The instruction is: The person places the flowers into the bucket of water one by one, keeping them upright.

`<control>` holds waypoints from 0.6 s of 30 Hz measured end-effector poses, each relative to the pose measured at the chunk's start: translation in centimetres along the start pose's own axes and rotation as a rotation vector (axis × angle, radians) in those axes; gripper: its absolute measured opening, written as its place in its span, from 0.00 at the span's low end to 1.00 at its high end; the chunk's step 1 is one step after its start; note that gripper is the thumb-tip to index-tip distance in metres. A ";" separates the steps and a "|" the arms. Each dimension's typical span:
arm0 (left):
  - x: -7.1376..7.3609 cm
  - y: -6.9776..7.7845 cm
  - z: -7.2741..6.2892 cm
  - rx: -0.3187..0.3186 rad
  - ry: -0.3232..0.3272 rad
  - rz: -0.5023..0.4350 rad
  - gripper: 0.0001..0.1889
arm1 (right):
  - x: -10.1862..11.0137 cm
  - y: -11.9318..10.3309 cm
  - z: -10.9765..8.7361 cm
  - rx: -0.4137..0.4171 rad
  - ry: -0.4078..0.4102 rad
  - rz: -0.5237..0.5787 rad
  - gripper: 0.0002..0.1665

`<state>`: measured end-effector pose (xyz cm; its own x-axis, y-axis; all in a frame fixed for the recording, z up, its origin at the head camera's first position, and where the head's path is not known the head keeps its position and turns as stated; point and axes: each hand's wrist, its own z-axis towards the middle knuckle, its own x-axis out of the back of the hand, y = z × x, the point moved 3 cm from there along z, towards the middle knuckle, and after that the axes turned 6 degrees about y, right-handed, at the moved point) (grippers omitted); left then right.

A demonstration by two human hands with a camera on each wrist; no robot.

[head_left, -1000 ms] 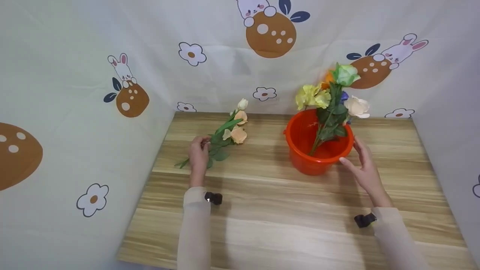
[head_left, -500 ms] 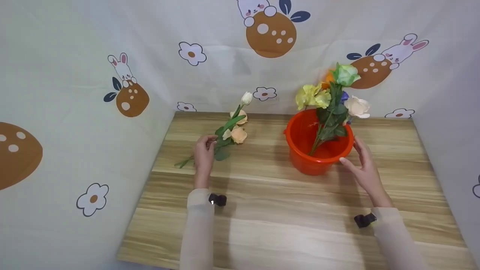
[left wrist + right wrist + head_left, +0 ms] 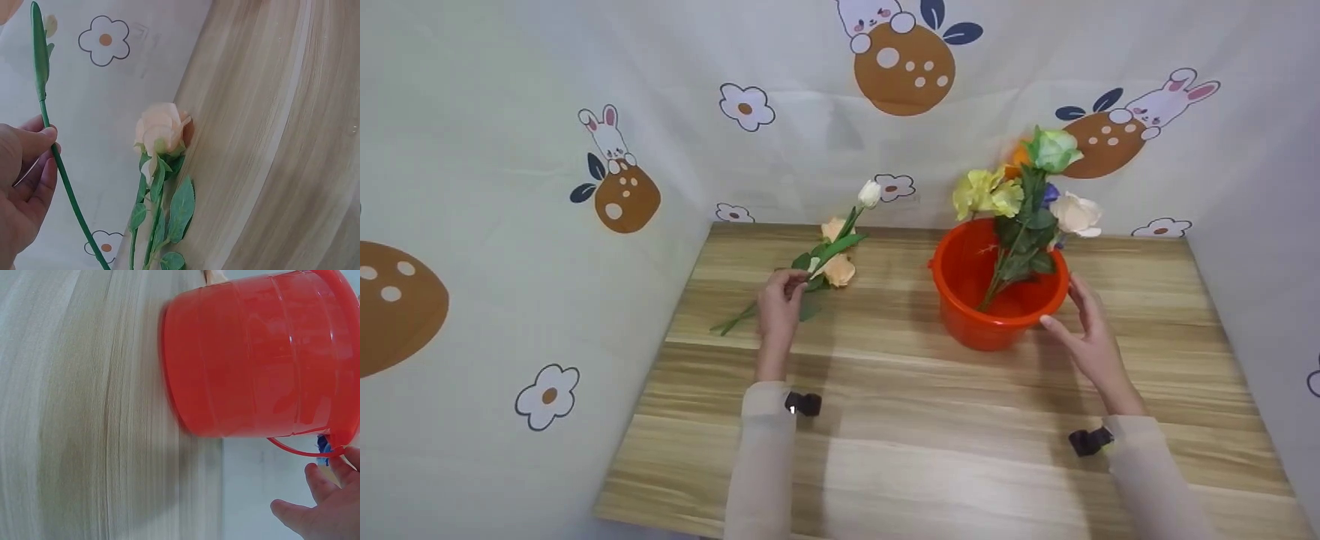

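In front of you is a light-brown wood-grain tabletop (image 3: 915, 435), its darker streaks running from nine to three o'clock, with a pale sheen near six o'clock. Toward one o'clock from its middle, a red plastic bucket (image 3: 979, 335) stands upright on the surface. Toward ten to eleven o'clock, two peach roses (image 3: 839, 271) lie on the wood, their green stems (image 3: 739, 318) slanting back toward eight.

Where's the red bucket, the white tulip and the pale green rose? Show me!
Red bucket (image 3: 982, 333): head view, on its outer front wall.
White tulip (image 3: 869, 195): head view, on its bloom.
Pale green rose (image 3: 1054, 152): head view, on its petals.
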<state>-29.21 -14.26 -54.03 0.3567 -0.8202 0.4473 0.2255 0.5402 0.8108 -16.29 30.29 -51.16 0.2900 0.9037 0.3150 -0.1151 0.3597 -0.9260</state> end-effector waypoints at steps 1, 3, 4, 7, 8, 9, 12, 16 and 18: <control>0.0 0.1 0.0 -0.005 -0.002 0.002 0.07 | 0.0 0.0 0.0 0.000 0.001 -0.006 0.46; -0.1 0.2 -0.2 -0.005 -0.008 -0.005 0.07 | 0.0 0.0 0.0 0.001 0.000 -0.006 0.46; -0.2 0.3 -0.2 -0.005 -0.009 -0.014 0.07 | 0.0 -0.1 0.0 -0.001 -0.001 -0.005 0.46; -0.4 0.6 -0.5 -0.006 -0.012 -0.033 0.07 | 0.0 0.4 0.1 -0.002 -0.004 0.006 0.46; -0.5 0.7 -0.6 -0.006 -0.018 -0.037 0.08 | 0.0 0.8 0.2 -0.001 -0.003 0.009 0.47; -0.6 0.9 -0.7 -0.014 -0.022 -0.037 0.08 | 0.0 1.3 0.4 0.002 0.000 0.009 0.47; -0.9 1.3 -1.1 -0.023 -0.046 -0.030 0.08 | 0.1 2.9 0.8 0.016 0.011 0.003 0.48; -1.6 1.8 -1.5 -0.039 -0.066 -0.026 0.08 | 0.1 3.8 0.9 0.023 0.016 0.007 0.49; -1.9 2.1 -1.7 -0.043 -0.069 -0.036 0.07 | 0.1 3.7 0.8 0.020 0.014 0.012 0.49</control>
<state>-27.89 -11.24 -53.82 0.2849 -0.8492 0.4446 0.2764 0.5169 0.8102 -17.50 31.92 -54.42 0.3019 0.9046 0.3009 -0.1375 0.3537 -0.9252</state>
